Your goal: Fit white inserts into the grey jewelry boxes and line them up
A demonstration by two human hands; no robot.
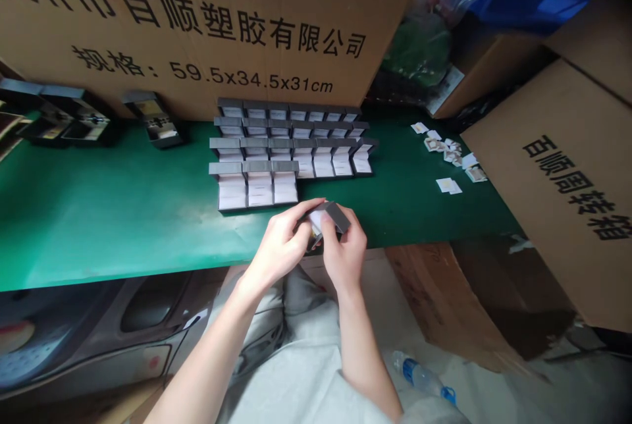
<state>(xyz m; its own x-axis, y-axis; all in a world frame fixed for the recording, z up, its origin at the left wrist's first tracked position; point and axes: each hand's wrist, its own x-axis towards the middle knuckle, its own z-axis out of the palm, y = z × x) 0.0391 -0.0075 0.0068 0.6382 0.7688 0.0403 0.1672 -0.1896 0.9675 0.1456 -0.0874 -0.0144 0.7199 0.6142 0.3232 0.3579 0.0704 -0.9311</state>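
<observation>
And here we are, left hand [281, 241] and right hand [345, 249] with fingers curled closed around a small grey box [338, 216], right at the green table's [128, 213] near edge, rows of open boxes [280, 145] farther off, small white pieces [451, 155] at far right.

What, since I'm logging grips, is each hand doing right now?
Left hand: closed, holding one side of the small grey box.
Right hand: closed, holding its other side.
</observation>
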